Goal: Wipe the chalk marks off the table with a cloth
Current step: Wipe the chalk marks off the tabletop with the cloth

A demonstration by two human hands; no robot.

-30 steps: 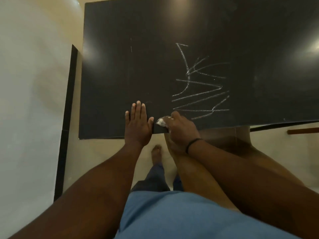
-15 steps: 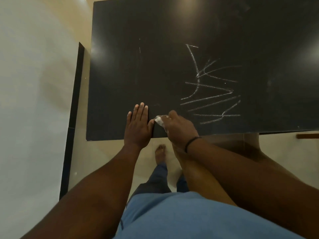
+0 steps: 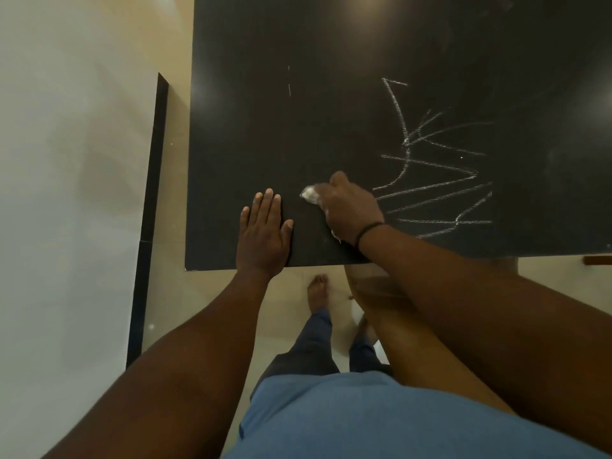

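Head view, looking down. One counter (image 3: 331, 44): flat, matte black slab, square near-left corner, soft glare patches on its far part. Chalk marks (image 3: 433, 167) on the right half: one cluster of thin, powdery white lines, crossing and zigzagging; exact stroke count hard to tell. Two short faint strokes (image 3: 289, 85) further left and far, well apart from the cluster.

Two hands on the counter near its near edge. Left hand (image 3: 265, 231) flat, palm down, fingers straight and together, thumb out to the right, heel at the counter's edge. Right hand (image 3: 351, 207) curled round one cloth (image 3: 309, 194), gripping it; a crumpled white wad, poking out on the hand's left side, pressed to the black surface just left of the chalk cluster. Thin black band (image 3: 367, 230) round the right wrist.

Below the edge: pale glossy floor (image 3: 205, 293), one bare foot (image 3: 317, 289), dark trouser legs, blue shirt (image 3: 364, 419) filling the near part. Black strip (image 3: 150, 226) along the floor at left, beside a pale wall.
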